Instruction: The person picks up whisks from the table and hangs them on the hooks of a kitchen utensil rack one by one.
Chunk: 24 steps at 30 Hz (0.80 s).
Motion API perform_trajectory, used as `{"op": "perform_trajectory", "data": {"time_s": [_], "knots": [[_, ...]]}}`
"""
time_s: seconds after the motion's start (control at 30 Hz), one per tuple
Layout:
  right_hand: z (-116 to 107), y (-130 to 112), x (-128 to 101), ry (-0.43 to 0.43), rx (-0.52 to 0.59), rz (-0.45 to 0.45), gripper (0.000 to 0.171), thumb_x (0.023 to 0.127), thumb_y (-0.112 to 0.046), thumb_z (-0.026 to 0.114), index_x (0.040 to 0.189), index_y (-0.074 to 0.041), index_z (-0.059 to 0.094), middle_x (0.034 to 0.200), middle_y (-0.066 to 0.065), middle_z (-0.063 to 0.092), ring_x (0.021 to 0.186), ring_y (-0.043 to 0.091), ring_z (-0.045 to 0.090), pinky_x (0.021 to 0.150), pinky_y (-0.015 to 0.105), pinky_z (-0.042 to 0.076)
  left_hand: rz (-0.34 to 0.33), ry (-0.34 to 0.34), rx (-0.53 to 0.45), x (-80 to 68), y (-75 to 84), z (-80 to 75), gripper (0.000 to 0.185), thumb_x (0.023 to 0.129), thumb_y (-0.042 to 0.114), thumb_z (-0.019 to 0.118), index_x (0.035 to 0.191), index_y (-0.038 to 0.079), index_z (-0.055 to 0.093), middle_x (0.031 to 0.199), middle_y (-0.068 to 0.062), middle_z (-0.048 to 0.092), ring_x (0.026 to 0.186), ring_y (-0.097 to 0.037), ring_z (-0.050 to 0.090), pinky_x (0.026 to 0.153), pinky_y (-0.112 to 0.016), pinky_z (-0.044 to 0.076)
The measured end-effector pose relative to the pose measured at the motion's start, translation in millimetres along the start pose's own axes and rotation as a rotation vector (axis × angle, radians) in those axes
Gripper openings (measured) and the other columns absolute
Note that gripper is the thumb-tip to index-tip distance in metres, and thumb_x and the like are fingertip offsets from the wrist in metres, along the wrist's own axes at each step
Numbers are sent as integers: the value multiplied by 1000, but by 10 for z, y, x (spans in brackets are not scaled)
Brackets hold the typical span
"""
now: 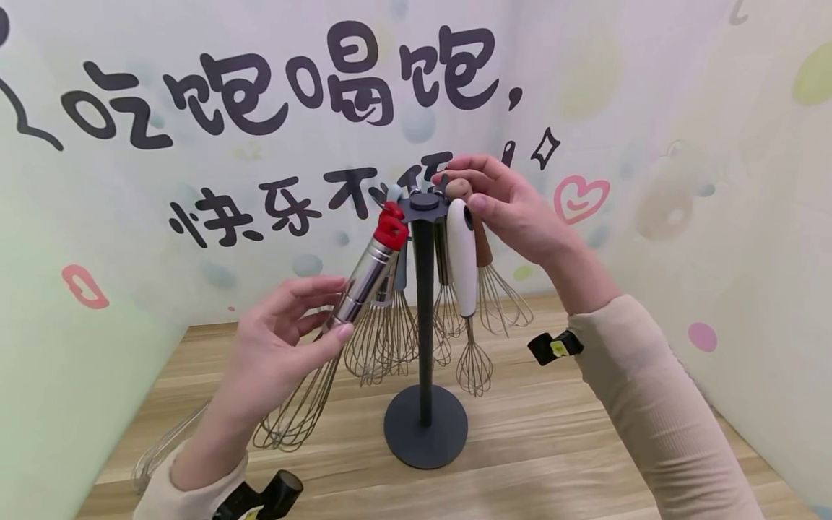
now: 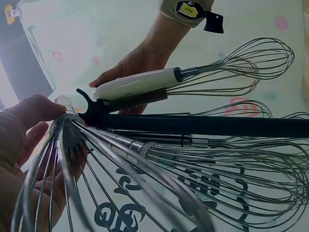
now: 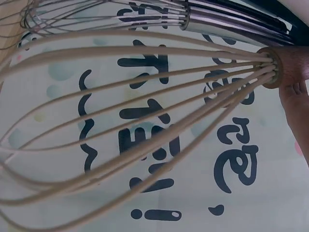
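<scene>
My left hand [image 1: 282, 339] grips a balloon whisk [image 1: 369, 278] by its shiny metal handle, thumb in front. The whisk tilts, wires down to the left, its red end [image 1: 391, 232] beside the top of a dark rack [image 1: 425, 310]. At the rack's right, my right hand [image 1: 513, 206] holds the upper handle of a wooden-handled whisk [image 1: 482, 245]; its wires [image 3: 145, 92] fill the right wrist view. A white-handled whisk [image 1: 463, 260] hangs in front of it, close to the right thumb. Whether the red end sits on a hook is unclear.
Several more whisks [image 1: 383, 339] hang behind the post. The rack's round base [image 1: 425, 426] stands on a wood-grain table [image 1: 520, 462]. Loose wires [image 1: 165, 440] lie at the left, partly behind my forearm. A printed backdrop [image 1: 650, 108] rises behind.
</scene>
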State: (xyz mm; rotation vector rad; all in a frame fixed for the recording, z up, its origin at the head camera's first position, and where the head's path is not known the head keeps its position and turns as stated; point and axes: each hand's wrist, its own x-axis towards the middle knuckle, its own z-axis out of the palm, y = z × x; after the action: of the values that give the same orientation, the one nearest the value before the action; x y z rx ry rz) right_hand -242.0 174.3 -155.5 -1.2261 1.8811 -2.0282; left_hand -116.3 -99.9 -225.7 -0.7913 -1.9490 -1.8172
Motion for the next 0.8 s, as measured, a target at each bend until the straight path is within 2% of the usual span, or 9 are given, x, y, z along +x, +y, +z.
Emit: {"op": "perform_trajectory", "data": {"time_s": [0.13,0.2,0.3,0.4,0.47,0.63,0.8], "knots": [[67,-29,0,52,11,-5,67,71,-35,82,119,-9,44,119,6,55,112,16,50,95,17,44,22,14,-12,0,-1,24,44,75,-19,66,115,-4,61,115,1,65,101,-10,65,87,-19,55],[109,-55,-1,85,-24,4,59,76,-29,80,119,-10,43,120,7,55,111,14,52,95,17,45,29,30,-13,0,-3,25,44,74,-19,65,114,-3,61,115,1,65,101,-10,65,88,-18,54],[183,-102,-2,144,-93,39,41,86,-16,70,117,-11,44,121,7,56,111,13,55,96,18,47,32,57,-10,-1,-8,17,45,74,-20,65,114,2,62,116,0,65,101,-9,65,87,-18,54],[263,-143,-8,188,-147,78,30,90,-1,56,115,-12,44,122,7,55,111,14,56,96,18,47,29,77,-5,1,-12,3,47,75,-20,64,113,6,63,116,0,64,101,-9,65,87,-18,54],[311,-163,-15,210,-168,98,29,91,1,54,114,-12,44,121,6,55,110,14,57,95,17,48,24,85,-4,3,-14,-8,48,75,-20,64,114,9,63,116,1,64,100,-9,65,87,-18,54],[413,-189,-24,258,-199,122,32,90,1,56,115,-12,42,120,6,54,103,10,58,92,15,50,17,113,3,21,-16,-43,47,76,-20,63,115,6,62,115,2,66,100,-8,65,88,-18,54],[505,-199,-12,303,-216,131,36,89,-1,59,119,-10,40,118,5,54,98,9,58,88,15,51,-36,152,22,41,-19,-83,45,77,-17,65,116,7,61,115,4,67,103,-10,64,89,-18,54]]}}
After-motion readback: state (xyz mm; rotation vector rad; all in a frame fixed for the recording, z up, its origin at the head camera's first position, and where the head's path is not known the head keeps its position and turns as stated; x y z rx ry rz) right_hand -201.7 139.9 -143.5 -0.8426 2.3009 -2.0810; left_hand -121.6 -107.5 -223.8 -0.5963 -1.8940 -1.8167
